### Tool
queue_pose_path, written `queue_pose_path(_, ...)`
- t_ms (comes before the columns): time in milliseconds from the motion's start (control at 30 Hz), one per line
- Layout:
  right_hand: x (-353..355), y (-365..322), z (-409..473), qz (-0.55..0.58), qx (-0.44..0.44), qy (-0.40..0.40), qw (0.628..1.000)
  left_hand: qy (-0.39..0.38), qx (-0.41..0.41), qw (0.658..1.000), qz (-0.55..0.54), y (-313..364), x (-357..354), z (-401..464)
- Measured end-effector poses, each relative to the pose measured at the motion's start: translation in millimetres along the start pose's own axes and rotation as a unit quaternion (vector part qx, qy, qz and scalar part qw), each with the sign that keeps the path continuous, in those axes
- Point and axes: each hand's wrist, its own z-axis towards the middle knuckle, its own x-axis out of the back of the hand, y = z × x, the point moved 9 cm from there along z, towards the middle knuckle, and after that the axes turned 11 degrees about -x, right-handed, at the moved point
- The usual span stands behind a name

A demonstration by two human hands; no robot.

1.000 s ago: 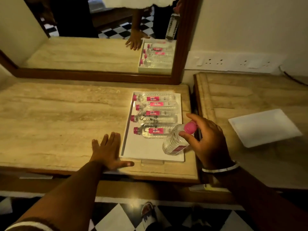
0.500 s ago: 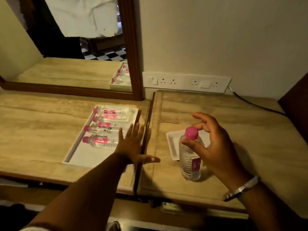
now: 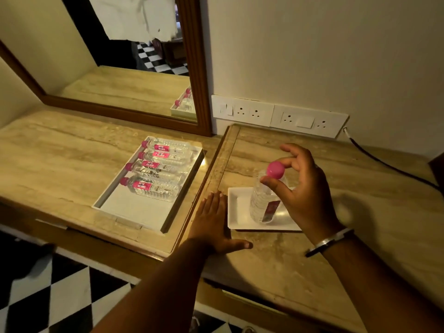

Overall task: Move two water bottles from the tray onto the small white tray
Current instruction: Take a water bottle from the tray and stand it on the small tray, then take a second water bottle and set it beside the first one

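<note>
Our right hand [image 3: 304, 195] pinches the pink cap of the water bottle [image 3: 264, 200] upright on the small white tray [image 3: 236, 210] | our left hand [image 3: 212, 224] flat, fingers spread, on the counter [image 3: 312, 260] | four bottles [image 3: 156, 171] lie in the tray [image 3: 134, 212]

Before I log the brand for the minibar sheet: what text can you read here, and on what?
Pink labels on the four lying bottles in the big tray: white print, upside down and too blurred to read.
Label on the upright bottle on the small white tray: unreadable.
Nothing else carries text.
</note>
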Motion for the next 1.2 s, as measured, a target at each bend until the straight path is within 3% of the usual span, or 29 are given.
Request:
queue_pose_path(500,-27.9,23.5,12.0,0.000,-0.023,-0.015,1.000,0.001,0.003,1.000,0.021,-4.1,-2.3,5.5)
queue_pose_path(767,-28.8,40.7,8.4,-0.004,-0.040,-0.076,0.996,0.003,0.004,1.000,0.030,-5.8,-6.2,7.0)
queue_pose_path(933,-14.8,48.1,-41.8,-0.006,-0.086,-0.018,0.996,-0.003,-0.033,0.999,0.020,-13.4,-0.8,-0.1)
queue_pose_path(1033,-38.5,47.7,-89.6,-0.033,-0.097,-0.034,0.994,0.000,-0.036,0.999,0.034,-63.8,18.5,-16.9)
queue_pose_path(1200,-141.6,6.2,-114.0,-0.120,-0.091,-0.140,0.978,-0.037,0.029,0.995,0.086,-213.1,51.9,-81.7)
